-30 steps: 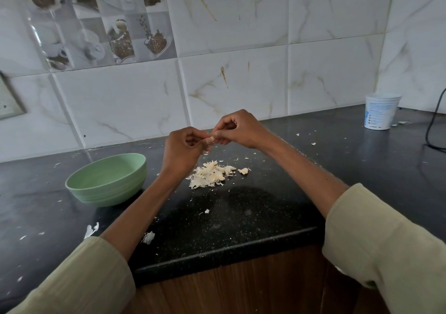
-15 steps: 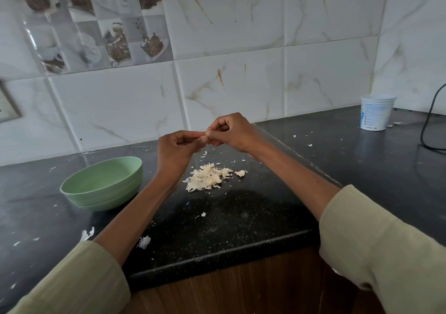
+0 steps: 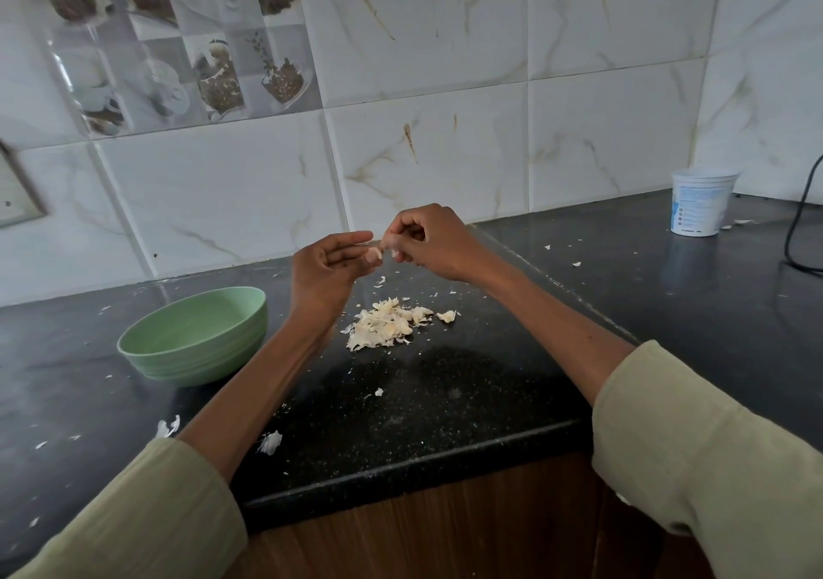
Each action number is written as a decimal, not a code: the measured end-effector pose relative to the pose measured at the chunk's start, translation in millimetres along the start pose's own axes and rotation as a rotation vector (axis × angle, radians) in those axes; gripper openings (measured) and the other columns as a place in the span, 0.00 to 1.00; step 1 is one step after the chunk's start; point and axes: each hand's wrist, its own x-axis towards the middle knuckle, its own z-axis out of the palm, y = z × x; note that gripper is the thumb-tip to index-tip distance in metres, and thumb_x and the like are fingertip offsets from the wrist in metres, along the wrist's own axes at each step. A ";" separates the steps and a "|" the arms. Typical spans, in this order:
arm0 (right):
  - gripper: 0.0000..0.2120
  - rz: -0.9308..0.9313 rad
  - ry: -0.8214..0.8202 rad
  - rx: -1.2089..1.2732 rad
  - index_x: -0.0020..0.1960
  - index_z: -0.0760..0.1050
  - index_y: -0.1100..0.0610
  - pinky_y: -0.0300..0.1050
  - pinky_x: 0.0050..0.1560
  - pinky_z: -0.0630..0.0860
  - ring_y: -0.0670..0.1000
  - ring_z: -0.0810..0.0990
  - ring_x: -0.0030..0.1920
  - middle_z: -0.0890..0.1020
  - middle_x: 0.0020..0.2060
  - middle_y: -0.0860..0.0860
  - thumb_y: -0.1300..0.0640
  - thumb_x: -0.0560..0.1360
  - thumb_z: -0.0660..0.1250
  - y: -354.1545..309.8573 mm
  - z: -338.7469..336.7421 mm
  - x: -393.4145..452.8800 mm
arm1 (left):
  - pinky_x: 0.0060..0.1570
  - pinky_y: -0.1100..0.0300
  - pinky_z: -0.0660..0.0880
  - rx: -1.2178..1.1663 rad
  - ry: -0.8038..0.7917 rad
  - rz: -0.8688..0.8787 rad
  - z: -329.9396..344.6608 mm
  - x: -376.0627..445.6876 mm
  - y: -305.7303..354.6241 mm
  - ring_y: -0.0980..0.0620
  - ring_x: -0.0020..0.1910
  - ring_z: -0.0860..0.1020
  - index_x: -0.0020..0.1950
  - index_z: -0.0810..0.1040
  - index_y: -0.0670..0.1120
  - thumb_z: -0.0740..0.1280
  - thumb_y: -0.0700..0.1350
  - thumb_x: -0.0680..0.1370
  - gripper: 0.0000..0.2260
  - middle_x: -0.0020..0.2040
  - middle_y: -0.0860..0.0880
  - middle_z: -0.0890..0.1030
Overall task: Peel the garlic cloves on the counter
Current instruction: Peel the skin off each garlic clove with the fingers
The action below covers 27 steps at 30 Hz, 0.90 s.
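I hold a pale garlic clove (image 3: 373, 256) in the air between both hands, above the black counter (image 3: 445, 400). My left hand (image 3: 325, 267) pinches it from the left with thumb and fingertips. The fingers of my right hand (image 3: 427, 244) grip its right side, where a bit of skin sticks out. Below the hands lies a heap of garlic peels (image 3: 387, 324) on the counter, with one small piece (image 3: 446, 315) just to its right. Whether whole cloves lie in the heap I cannot tell.
A light green bowl (image 3: 196, 338) stands left of my left forearm. A white tub (image 3: 701, 202) is at the back right, beside a black cable (image 3: 797, 231). Loose peel scraps (image 3: 270, 442) dot the counter near its front edge. A tiled wall rises behind.
The hands have stayed together on the clove, with the left fingers stretching out a little. The view has shifted slightly.
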 end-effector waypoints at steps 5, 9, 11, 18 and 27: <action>0.10 -0.019 -0.083 -0.061 0.42 0.84 0.59 0.32 0.38 0.76 0.42 0.83 0.33 0.85 0.32 0.46 0.56 0.80 0.72 2.5 -9.4 -1.7 | 0.53 0.60 0.84 0.055 0.035 0.026 -0.1 0.4 -0.4 0.50 0.50 0.88 0.58 0.86 0.44 0.78 0.35 0.75 0.12 0.47 0.50 0.89; 0.12 -0.085 -0.168 -0.099 0.48 0.82 0.57 0.31 0.41 0.74 0.38 0.79 0.37 0.85 0.41 0.48 0.53 0.71 0.82 2.1 -12.5 -4.3 | 0.53 0.60 0.83 0.126 0.039 0.043 1.0 0.5 0.8 0.52 0.48 0.88 0.55 0.87 0.44 0.78 0.38 0.76 0.09 0.46 0.51 0.89; 0.15 -0.054 -0.142 -0.031 0.50 0.83 0.56 0.35 0.43 0.78 0.40 0.81 0.39 0.86 0.43 0.48 0.48 0.71 0.82 -1.2 -11.1 -4.7 | 0.53 0.60 0.83 0.144 0.030 0.066 2.0 -0.2 2.1 0.52 0.48 0.88 0.53 0.88 0.45 0.79 0.39 0.75 0.08 0.45 0.52 0.89; 0.10 0.026 -0.138 0.160 0.51 0.85 0.64 0.45 0.49 0.85 0.53 0.88 0.44 0.89 0.41 0.54 0.58 0.74 0.79 2.5 -10.1 -1.8 | 0.51 0.64 0.81 0.030 -0.022 0.046 1.8 -2.6 6.0 0.49 0.47 0.88 0.53 0.89 0.46 0.79 0.40 0.74 0.08 0.46 0.48 0.89; 0.11 0.077 -0.182 0.303 0.53 0.84 0.66 0.47 0.52 0.85 0.55 0.88 0.46 0.89 0.44 0.57 0.59 0.76 0.78 3.3 -11.1 -3.0 | 0.54 0.59 0.83 -0.066 -0.049 0.012 -2.3 0.5 4.7 0.46 0.48 0.88 0.58 0.87 0.41 0.78 0.37 0.74 0.12 0.48 0.43 0.89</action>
